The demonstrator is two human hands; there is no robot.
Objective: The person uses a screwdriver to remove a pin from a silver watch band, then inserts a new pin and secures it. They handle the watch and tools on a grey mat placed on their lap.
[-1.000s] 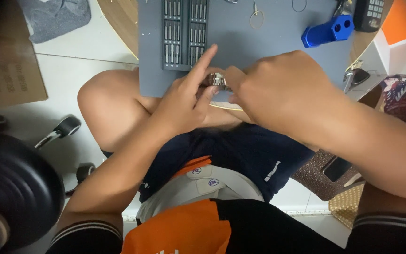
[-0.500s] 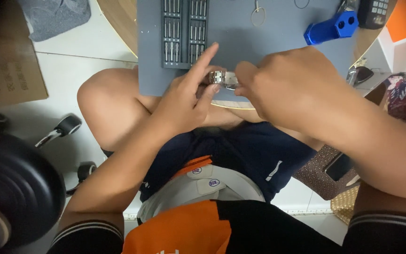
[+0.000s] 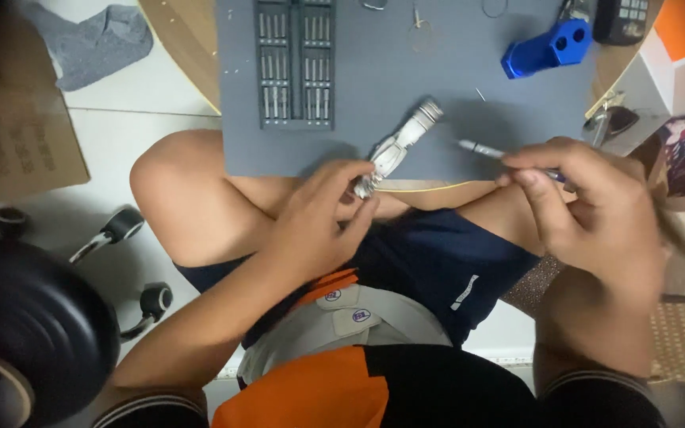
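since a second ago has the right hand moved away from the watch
Yes. The right hand, holding a thin screwdriver, has pulled off the watch rightward, toward the grey mat's right edge.

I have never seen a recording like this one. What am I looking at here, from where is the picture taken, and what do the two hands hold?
There is no machine: a person works with two bare hands. The one picture comes from a camera worn on the head, looking down, so you see the person's own arms and bent knees.

The left hand pinches one end of a metal wristwatch, whose band stretches out onto a grey work mat. The right hand holds a thin precision screwdriver, its tip pointing toward the watch but apart from it.

On the mat lie a rack of screwdriver bits and a blue holder block. The mat rests on a round wooden table. On the white floor lie a grey cloth and a piece of cardboard.
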